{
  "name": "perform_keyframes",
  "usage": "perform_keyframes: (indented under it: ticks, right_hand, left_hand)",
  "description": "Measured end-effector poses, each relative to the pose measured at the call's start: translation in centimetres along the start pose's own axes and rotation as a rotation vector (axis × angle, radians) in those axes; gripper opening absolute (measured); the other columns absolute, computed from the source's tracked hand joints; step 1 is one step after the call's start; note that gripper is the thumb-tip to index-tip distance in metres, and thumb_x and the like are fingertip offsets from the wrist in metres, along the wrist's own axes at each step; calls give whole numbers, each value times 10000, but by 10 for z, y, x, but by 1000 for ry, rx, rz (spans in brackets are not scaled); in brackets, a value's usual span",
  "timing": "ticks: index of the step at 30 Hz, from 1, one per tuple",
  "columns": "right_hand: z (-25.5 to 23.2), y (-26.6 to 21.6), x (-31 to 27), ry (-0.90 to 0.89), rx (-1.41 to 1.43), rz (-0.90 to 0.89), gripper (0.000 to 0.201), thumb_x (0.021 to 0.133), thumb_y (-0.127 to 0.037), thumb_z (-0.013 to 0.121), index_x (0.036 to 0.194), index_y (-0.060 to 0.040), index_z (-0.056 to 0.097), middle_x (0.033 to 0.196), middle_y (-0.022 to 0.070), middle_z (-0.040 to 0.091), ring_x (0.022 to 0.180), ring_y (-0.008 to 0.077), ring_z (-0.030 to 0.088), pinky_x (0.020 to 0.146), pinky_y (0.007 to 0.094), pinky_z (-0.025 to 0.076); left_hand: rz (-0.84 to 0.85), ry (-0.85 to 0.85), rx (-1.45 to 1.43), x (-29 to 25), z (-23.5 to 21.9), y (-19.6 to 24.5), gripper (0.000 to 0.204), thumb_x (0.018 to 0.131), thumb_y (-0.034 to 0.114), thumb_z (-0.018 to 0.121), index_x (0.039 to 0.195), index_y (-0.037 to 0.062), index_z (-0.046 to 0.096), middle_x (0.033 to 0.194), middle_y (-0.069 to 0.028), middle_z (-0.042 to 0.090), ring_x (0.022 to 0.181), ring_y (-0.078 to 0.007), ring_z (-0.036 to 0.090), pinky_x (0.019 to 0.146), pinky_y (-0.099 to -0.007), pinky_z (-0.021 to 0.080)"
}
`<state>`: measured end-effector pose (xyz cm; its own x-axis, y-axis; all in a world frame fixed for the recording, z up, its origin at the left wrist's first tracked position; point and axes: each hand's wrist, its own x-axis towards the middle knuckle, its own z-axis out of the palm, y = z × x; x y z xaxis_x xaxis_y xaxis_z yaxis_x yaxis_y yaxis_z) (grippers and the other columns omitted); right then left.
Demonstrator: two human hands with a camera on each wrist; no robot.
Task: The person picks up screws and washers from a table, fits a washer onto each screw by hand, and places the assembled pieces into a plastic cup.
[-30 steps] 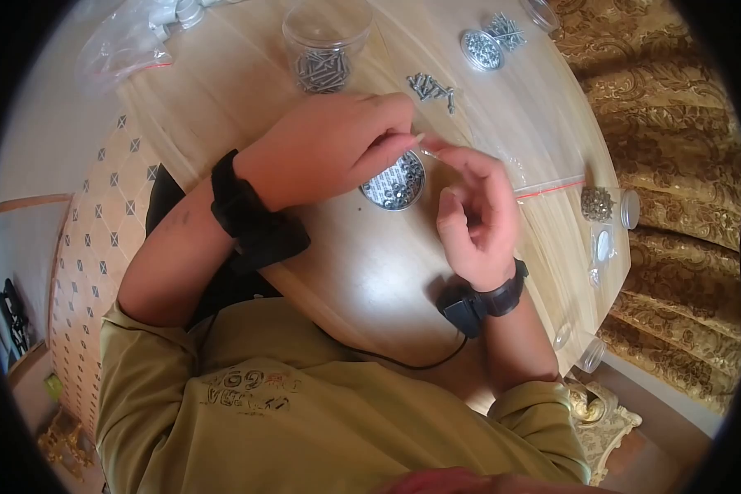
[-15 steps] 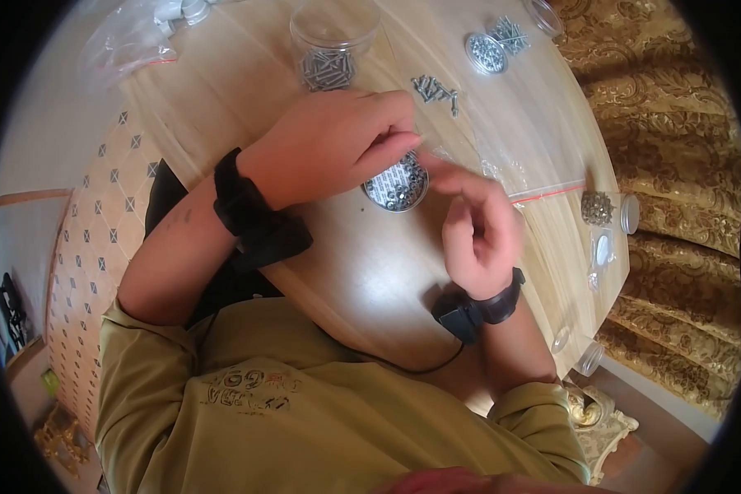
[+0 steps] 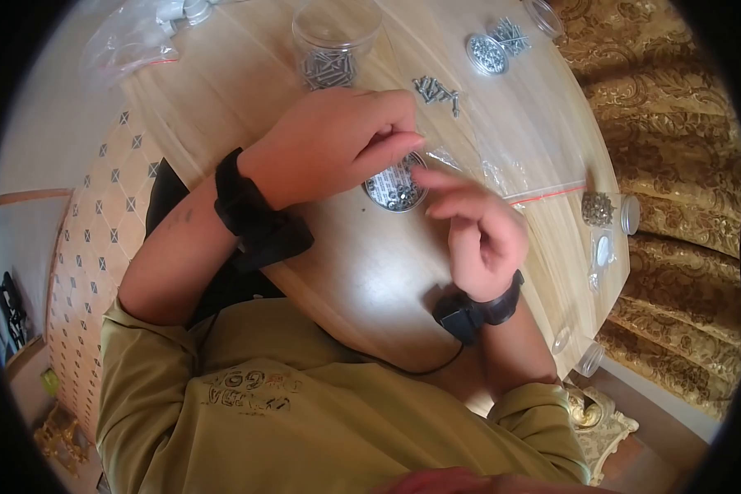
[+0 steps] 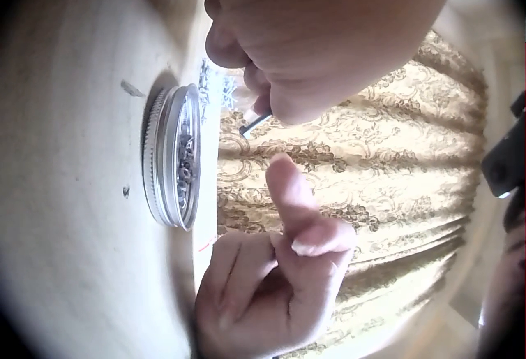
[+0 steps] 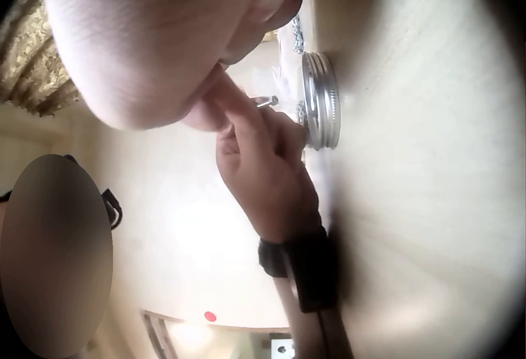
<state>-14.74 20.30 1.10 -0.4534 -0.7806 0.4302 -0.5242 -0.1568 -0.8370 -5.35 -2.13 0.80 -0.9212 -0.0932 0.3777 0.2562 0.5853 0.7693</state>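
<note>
A metal bolt (image 4: 255, 124) is pinched between the thumb and fingers of the left hand (image 3: 337, 144) and is held near a round lid (image 4: 157, 162) containing small nuts (image 4: 186, 166). The right hand (image 3: 484, 239) is released, its fingers partly bent. Loose bolts (image 3: 434, 92) and a clear jar (image 3: 337, 48) are noted farther across the wooden table (image 3: 370, 276).

the left hand (image 4: 325, 38) pinches a screw (image 4: 256, 123) near the right hand (image 4: 306, 289), beside a round lid (image 4: 156, 166) holding small metal pieces (image 4: 186, 164).
</note>
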Motion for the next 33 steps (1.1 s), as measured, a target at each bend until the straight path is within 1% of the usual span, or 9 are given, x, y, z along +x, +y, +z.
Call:
perform_keyframes:
  ticks: [3,4,11,13,15,20,23,29,33]
  right_hand:
    - [5,-12,1,27,-13,242,226,781,112,501,887,28,683,1140,217,766,882,248,750,765,311,587]
    - [1,-5,4,-35,-110,-30,237,777,124,497,889,30,684,1134,219,765,892,258,750,776,312,586]
    - [12,-5,6,146,-21,44,264,762,149,479,878,33,686,1046,203,783,859,279,750,759,311,589]
    - [5,-6,3,115,32,114,272,768,147,470,895,34,682,1080,205,780,865,252,744,765,297,581]
    - [-10,-1,-3,-135,6,-113,295,777,145,465,949,41,681,1182,226,755,921,213,729,800,283,565]
    - [3,-2,2,26,59,125,315,771,145,462,964,41,687,1239,243,731,947,219,721,799,279,552]
    - [0,2,1,-40,-19,0,321,776,144,464,982,40,688,1254,238,726,946,219,717,796,275,548]
    - [-1,6,5,-22,-32,34,285,797,135,471,959,35,684,1192,192,739,956,227,703,812,298,545]
    - [-1,6,7,-19,-86,62,267,819,127,481,955,20,684,1111,159,746,896,240,690,786,299,540]
  left_hand:
    - [-3,-1,-13,0,0,1,166,992,144,687,901,42,592,695,-86,564,582,-210,513,564,-329,421]
    - [-8,5,-21,0,0,1,165,993,142,686,901,41,593,693,-84,563,580,-200,510,564,-325,421]
    - [-9,24,-32,1,-2,4,172,996,135,686,894,37,587,691,-79,552,583,-186,492,571,-312,422]
    - [-13,22,-42,0,-2,3,173,996,133,685,894,35,586,691,-83,551,583,-188,494,572,-314,424]
    - [-6,23,-36,1,-2,3,172,996,131,684,893,35,586,691,-83,551,583,-186,495,572,-314,423]
    - [7,23,-27,1,-3,3,179,993,129,684,884,34,579,685,-87,547,580,-189,496,568,-315,422]
    - [-7,-5,-25,-1,-5,4,120,999,104,676,919,39,615,730,-68,583,613,-143,516,581,-293,431]
    - [68,462,-95,-1,-28,12,24,996,87,692,996,63,692,729,2,621,652,-85,560,608,-258,449]
    - [156,639,31,12,-61,2,123,1034,26,620,1125,-15,692,989,-34,703,906,-77,631,824,-199,488]
